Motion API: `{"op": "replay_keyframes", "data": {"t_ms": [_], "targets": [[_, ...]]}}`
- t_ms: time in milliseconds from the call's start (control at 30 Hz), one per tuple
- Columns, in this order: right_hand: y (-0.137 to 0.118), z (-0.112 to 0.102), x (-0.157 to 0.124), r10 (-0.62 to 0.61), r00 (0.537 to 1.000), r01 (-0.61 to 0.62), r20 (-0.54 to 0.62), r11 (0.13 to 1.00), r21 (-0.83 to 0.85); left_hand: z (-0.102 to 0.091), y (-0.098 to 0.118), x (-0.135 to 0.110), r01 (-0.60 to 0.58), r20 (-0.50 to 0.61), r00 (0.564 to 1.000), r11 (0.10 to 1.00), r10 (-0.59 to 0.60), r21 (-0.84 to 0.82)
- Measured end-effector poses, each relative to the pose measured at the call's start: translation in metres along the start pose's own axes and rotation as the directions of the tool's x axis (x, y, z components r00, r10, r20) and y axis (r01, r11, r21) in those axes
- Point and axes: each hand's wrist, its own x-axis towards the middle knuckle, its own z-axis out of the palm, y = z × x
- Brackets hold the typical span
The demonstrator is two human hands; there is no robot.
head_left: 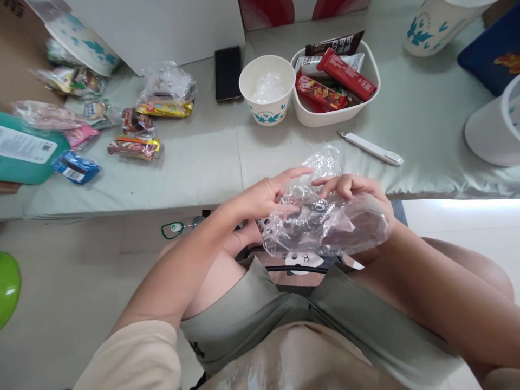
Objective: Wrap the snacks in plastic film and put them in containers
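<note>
A crumpled clear plastic bag point(312, 222) hangs over my lap, and its upper end reaches onto the table edge. My left hand point(276, 192) grips the bag's left side between thumb and fingers, the index finger stretched along it. On the other side my right hand point(359, 195) has its fingers curled on the film, with part of the palm hidden behind the bag. Just beyond the hands lies a white utility knife point(371, 148). Behind it stand a paper cup point(266, 111) with crumpled clear plastic inside and a white bowl point(335, 116) of wrapped snack bars.
A black phone point(228, 74) lies left of the cup. Several wrapped snacks point(136, 146) are spread on the table's left, near a green container point(28, 149). More paper cups and a white bin point(493, 130) stand at the right. A green round object point(8, 290) is at the lower left.
</note>
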Motion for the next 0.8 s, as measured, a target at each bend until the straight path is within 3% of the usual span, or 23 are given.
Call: {"op": "replay_keyframes", "data": {"t_ms": [100, 200, 267, 333, 433, 533, 633, 800], "targets": [[0.006, -0.001, -0.002, -0.154, 0.988, 0.145, -0.014, 0.952, -0.27, 0.001, 0.0, 0.006, -0.03, 0.052, 0.998, 0.999, 0.028, 0.032], [0.014, -0.002, -0.005, -0.42, 0.907, 0.351, 0.036, 0.704, -0.618, -0.001, 0.0, 0.003, -0.07, -0.148, 0.985, 0.986, 0.092, 0.149], [0.019, 0.0, -0.006, -0.488, 0.864, 0.419, 0.127, 0.554, -0.719, 0.001, -0.002, -0.002, -0.055, -0.234, 0.967, 0.977, 0.104, 0.205], [0.021, 0.003, -0.007, -0.504, 0.846, 0.449, 0.174, 0.498, -0.742, 0.003, -0.003, -0.008, -0.031, -0.259, 0.961, 0.966, 0.099, 0.258], [0.021, 0.004, -0.005, -0.512, 0.849, 0.449, 0.133, 0.563, -0.694, 0.002, -0.004, -0.013, -0.024, -0.23, 0.966, 0.926, 0.119, 0.378], [0.023, -0.003, 0.0, -0.446, 0.894, 0.376, 0.051, 0.682, -0.628, -0.006, -0.002, -0.015, 0.046, -0.165, 0.986, 0.878, 0.038, 0.476], [0.025, -0.008, 0.003, -0.364, 0.931, 0.295, -0.006, 0.765, -0.573, -0.016, 0.003, -0.016, 0.141, -0.105, 0.989, 0.86, -0.102, 0.491], [0.02, -0.002, 0.006, -0.245, 0.968, 0.197, -0.059, 0.882, -0.429, -0.02, 0.009, -0.02, 0.179, -0.13, 0.983, 0.859, -0.132, 0.479]]}}
